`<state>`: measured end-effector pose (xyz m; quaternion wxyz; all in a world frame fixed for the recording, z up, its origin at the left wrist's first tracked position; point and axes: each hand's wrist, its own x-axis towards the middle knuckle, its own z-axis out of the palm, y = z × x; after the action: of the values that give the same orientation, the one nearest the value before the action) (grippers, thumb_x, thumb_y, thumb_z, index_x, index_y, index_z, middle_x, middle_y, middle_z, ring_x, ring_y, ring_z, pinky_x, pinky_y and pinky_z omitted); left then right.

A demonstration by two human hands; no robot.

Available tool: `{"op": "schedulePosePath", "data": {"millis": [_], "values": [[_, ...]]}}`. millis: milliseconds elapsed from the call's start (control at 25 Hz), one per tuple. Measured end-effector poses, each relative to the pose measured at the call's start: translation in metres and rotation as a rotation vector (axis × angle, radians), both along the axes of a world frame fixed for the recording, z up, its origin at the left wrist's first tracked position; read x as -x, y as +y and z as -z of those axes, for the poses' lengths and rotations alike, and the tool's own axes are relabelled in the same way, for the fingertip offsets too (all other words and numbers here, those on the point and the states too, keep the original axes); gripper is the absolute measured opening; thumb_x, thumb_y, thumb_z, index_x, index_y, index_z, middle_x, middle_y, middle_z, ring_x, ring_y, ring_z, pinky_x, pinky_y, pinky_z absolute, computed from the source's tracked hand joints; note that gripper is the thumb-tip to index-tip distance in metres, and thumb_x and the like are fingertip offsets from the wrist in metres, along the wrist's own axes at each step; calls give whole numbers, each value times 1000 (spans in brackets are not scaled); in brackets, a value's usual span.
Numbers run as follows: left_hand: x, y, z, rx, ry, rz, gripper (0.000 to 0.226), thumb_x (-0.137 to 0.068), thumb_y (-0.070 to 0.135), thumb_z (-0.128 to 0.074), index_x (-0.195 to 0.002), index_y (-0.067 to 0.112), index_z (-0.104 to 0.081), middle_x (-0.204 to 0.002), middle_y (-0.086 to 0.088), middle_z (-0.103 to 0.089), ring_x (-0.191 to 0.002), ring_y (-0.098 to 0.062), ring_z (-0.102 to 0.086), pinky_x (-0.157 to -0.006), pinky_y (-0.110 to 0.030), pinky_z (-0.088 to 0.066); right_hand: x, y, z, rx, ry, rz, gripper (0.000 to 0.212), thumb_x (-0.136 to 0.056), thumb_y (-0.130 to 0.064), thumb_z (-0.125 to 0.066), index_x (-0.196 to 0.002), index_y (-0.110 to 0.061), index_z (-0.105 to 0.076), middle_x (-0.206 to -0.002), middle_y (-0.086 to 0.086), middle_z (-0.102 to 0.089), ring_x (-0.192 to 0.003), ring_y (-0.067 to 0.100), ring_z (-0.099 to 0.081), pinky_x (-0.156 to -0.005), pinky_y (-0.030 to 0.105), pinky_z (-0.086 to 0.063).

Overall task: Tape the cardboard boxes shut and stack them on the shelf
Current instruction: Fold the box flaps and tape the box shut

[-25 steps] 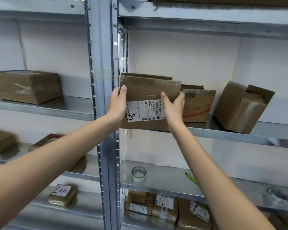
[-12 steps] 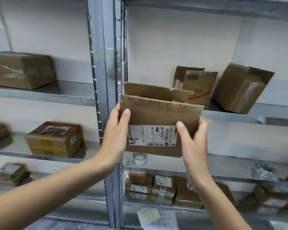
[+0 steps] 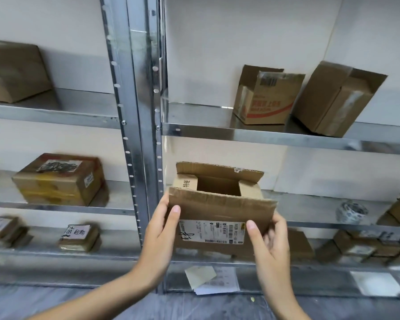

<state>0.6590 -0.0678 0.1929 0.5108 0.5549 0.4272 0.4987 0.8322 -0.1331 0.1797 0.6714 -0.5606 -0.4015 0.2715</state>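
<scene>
I judge this the pre-taping step: left hand [image 3: 158, 234] and right hand [image 3: 269, 241] each grip the open box [image 3: 219, 213], flaps unfolded; next, fold flaps, fetch tape [image 3: 351, 212].

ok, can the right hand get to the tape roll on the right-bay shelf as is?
Probably not yet: the right hand grips the open brown cardboard box. The whitish tape roll sits unobstructed to its right, once freed.
</scene>
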Motion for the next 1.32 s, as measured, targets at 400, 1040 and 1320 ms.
{"op": "schedulePosePath", "data": {"millis": [400,1040,1320], "values": [[-46,89,51,100,79,270,43,-100,24,-43,-141,13,-42,-152,10,-29,-131,9,-22,-93,6,-22,-55,69,44,116,41,237,35,-91,-35,-56,-114,-8,-54,-105,3,-64,-98,12,-59,-86,21,-47],[-113,196,93,206,125,178,45,-85,27,-65,-126,9,-58,-130,-4,-59,-114,-9,-57,-102,-28,-44,-130,181,82,217,184,207,32,-89,-37,-62,-113,-16,-57,-108,-4,-63,-101,2,-58,-79,7,-43],[-152,225,130,246,188,-17,34,-87,13,-64,-120,5,-59,-95,11,-61,-84,3,-56,-74,-6,-46,-174,235,131,361,162,181,23,-82,-29,-72,-98,-17,-61,-98,-1,-66,-98,17,-61,-85,27,-47]]}}
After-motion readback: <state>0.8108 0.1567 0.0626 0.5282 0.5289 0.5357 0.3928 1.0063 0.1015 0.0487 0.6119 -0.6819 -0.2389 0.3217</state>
